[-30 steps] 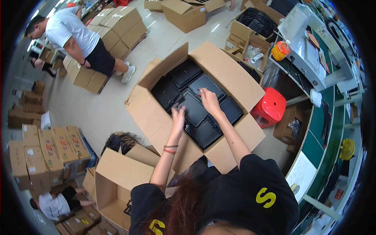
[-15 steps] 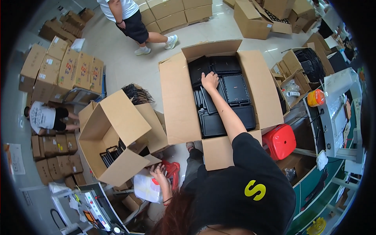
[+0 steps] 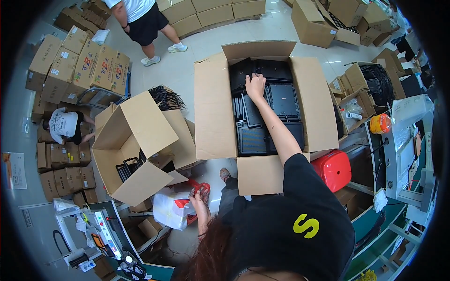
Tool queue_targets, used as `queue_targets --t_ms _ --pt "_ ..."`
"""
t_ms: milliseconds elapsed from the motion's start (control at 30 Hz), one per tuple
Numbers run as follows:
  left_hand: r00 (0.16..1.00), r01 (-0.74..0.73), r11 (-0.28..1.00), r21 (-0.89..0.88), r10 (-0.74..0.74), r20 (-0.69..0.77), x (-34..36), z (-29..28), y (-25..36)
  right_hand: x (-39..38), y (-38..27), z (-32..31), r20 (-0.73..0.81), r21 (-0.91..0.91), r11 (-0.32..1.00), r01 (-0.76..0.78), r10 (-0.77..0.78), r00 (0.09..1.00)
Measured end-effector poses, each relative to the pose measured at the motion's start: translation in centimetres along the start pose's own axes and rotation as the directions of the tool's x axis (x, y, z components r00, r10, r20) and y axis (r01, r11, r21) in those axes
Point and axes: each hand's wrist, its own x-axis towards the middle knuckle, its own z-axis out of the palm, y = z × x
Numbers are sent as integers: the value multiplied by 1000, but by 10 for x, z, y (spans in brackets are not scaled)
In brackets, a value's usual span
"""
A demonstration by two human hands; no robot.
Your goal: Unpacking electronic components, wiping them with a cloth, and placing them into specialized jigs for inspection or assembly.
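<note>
My right hand (image 3: 255, 86) lies with fingers spread on the black trays (image 3: 269, 110) at the box's (image 3: 213, 107) far end. My left hand (image 3: 199, 196) pinches something red, so a one-handed pull could tip the upright trays over.

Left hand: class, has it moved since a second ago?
Yes. The left hand has left the open carton of black trays and now sits low beside the red-and-white bag.
</note>
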Motion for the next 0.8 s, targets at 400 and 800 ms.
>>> queue_targets --t_ms 400,800 --pt "989 124 989 -83 -116 89 -4 7 -2 23 12 32 622 593 478 -648 239 745" --pt "979 202 962 -183 -193 65 13 -13 -15 -114 51 -125 848 507 -331 -796 28 529"
